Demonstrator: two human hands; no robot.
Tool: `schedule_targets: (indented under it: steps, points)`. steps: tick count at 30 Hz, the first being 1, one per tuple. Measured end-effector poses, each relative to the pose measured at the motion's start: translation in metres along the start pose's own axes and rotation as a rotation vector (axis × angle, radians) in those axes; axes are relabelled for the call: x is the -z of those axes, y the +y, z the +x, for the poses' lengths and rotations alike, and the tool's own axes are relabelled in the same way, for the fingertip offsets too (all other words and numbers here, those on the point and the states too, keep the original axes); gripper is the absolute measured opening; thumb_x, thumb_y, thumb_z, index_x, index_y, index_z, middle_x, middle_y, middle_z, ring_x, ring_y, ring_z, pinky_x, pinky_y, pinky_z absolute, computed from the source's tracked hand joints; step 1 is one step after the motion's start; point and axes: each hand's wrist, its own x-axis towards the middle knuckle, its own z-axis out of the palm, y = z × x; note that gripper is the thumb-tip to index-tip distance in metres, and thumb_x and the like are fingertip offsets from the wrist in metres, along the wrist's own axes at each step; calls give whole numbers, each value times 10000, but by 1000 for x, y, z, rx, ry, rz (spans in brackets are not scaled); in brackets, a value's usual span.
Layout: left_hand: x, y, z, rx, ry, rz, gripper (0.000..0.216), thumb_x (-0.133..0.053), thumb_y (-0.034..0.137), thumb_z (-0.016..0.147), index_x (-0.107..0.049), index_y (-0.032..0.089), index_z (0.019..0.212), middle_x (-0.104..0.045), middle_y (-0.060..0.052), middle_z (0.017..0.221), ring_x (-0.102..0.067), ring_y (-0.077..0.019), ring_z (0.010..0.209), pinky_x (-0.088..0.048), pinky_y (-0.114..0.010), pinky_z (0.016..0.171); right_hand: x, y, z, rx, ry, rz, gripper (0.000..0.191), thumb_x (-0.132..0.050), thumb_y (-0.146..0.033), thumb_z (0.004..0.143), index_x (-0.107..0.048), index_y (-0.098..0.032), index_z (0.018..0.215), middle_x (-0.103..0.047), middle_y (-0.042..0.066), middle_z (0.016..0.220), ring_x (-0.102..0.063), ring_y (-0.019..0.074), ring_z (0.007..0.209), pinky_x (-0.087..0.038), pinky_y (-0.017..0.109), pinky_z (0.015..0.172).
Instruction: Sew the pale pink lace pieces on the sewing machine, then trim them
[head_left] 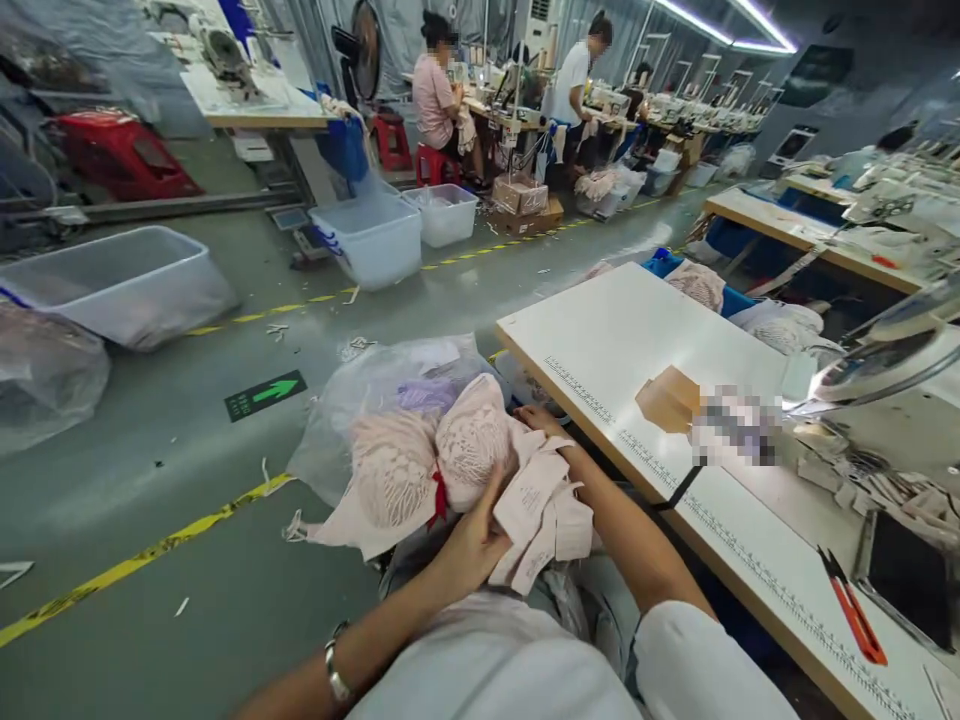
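Observation:
A bundle of pink lace bras (435,460), tied with a red ribbon, rests on my lap beside the white table (622,330). My left hand (471,545), with a bracelet on the wrist, is curled around the bundle's near side. My right hand (541,420) reaches over from the table side, its fingers closed on the far end of the bundle. Pink straps with labels (540,510) hang between the two hands. Behind the bundle lies a clear plastic bag (375,385) holding more garments.
Red thread snips (851,605) and a dark phone (907,575) lie on the table's near right, with a cardboard piece (667,400) at its middle and a sewing machine (885,360) beyond. Plastic bins (371,235) stand on the grey floor, and people work at far tables (442,90).

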Motion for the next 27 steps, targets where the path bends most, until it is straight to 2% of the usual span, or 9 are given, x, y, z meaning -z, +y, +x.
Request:
schedule_targets:
  steps: [5,8,11,13,15,17,20,23,27]
  points:
    - [-8,17,4,-307,-606,535,364,-603,274,840,-618,214,1199,-501,-85,1402,-431,-267,1310,-298,-411,1149,13,-38,-34,220,12,-101,242,-488,-215,905,-642,-166,1085,-649,94,1113,-585,232,1062,-446,433,995]
    - [-16,16,5,-326,-729,668,309,-571,304,881,-641,167,1149,-549,-122,1335,-389,-276,1347,-243,-436,1176,1,-67,-72,617,88,-309,230,-426,-209,944,-614,-153,1064,-623,126,1064,-545,229,1042,-448,410,946]
    - [-14,10,2,-245,-732,709,405,-534,307,901,-581,146,1269,-515,-144,1396,-402,-281,1357,-312,-418,1140,-31,-82,-97,1098,-285,-546,208,-409,-198,977,-604,-171,907,-603,66,900,-527,172,872,-457,296,780]
    - [-2,8,-5,-249,-764,646,501,-517,287,907,-475,170,1393,-439,-116,1481,-406,-250,1372,-327,-372,1135,-54,-79,-101,1187,-427,-708,169,-444,-195,974,-595,-167,904,-589,55,915,-513,171,886,-438,292,758]
    - [20,11,-14,-246,-768,600,461,-504,293,913,-526,173,1357,-539,-97,1399,-520,-221,1275,-385,-315,1077,-69,-69,-96,1140,-411,-825,143,-458,-182,968,-595,-158,933,-585,67,958,-507,189,932,-429,318,776]
    - [50,17,-20,-184,-641,570,313,-476,315,919,-705,173,1079,-720,-67,1082,-661,-177,993,-472,-256,902,-75,-58,-87,1085,-413,-836,144,-465,-189,967,-602,-152,940,-591,87,996,-504,204,990,-425,344,818]
    - [93,29,-19,-89,-103,508,382,-382,338,936,-665,158,752,-709,-39,785,-641,-144,761,-479,-247,751,-71,-47,-77,984,-474,-617,177,-488,-217,962,-614,-142,863,-621,99,943,-526,198,984,-434,341,845]
    - [119,34,-3,-146,286,534,238,-429,343,898,-567,160,832,-662,-54,887,-608,-166,862,-470,-290,825,-65,-46,-75,702,-408,-176,191,-530,-257,938,-597,-153,794,-638,63,815,-570,155,811,-465,293,775]
    - [129,30,17,-257,36,834,229,-517,214,813,-537,150,1033,-582,-104,1147,-535,-204,1079,-420,-339,959,-53,-60,-77,280,-339,327,214,-594,-362,861,-552,-177,761,-615,-1,657,-574,117,590,-466,237,597]
